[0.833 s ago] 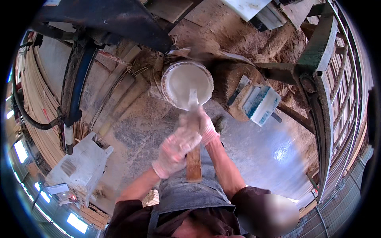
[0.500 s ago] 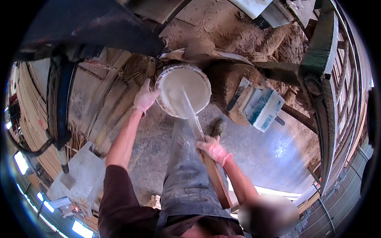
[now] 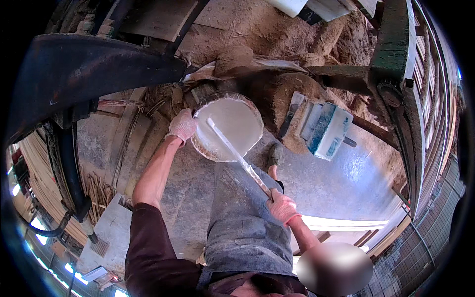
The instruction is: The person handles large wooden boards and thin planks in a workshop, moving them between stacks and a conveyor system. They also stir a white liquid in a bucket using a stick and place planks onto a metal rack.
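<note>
A round bucket (image 3: 251,104) with a crusted rim stands in front of me, holding a pale, thick-looking liquid (image 3: 232,119). My left hand (image 3: 182,126), in a pale knitted glove, has its fingers closed on the bucket's left rim. My right hand (image 3: 283,206), gloved too, grips the near end of a long stick (image 3: 238,156). The stick is coated whitish along much of its length and slants across the rim. Its far tip shows over the liquid; whether it touches the surface I cannot tell.
To the bucket's right lies a blue-and-white box-shaped thing (image 3: 330,129) with a short dark handle, beside a dark flat blade (image 3: 292,115). A dark machine beam (image 3: 104,64) spans the upper left. A green metal frame (image 3: 393,49) stands right. Wood strips (image 3: 96,190) lie left.
My right hand has moved nearer to me and right, and the stick's tip, sunk in the liquid before, now shows. My left hand sits more firmly around the rim.
</note>
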Available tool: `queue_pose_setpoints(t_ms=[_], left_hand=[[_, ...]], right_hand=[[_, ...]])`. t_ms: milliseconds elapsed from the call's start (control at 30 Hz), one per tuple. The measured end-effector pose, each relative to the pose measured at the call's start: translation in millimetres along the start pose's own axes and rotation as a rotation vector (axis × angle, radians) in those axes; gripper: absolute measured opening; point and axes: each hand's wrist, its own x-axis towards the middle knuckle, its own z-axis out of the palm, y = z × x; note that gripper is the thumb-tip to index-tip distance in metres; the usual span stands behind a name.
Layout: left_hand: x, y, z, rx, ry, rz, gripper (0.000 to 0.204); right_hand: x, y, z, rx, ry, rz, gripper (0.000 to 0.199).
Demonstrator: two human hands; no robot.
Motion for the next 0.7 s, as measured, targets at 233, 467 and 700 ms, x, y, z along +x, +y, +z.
queue_pose_setpoints(t_ms=[233, 467, 700], left_hand=[[-63.2, 14.0, 35.4, -0.05, 0.116, 0.084, 0.045], [-195.3, 70.2, 13.4, -0.146, 0.336, -0.132, 0.042], [-305.8, 134.0, 17.0, -0.075, 0.667, -0.268, 0.048]], right_hand=[[-14.3, -4.3, -2.7, -0.068, 0.01, 0.058, 0.034], [-9.9, -1.7, 5.1, 0.025, 0.033, -0.144, 0.038], [-22.2, 13.1, 4.1, 0.044, -0.033, -0.495, 0.04]])
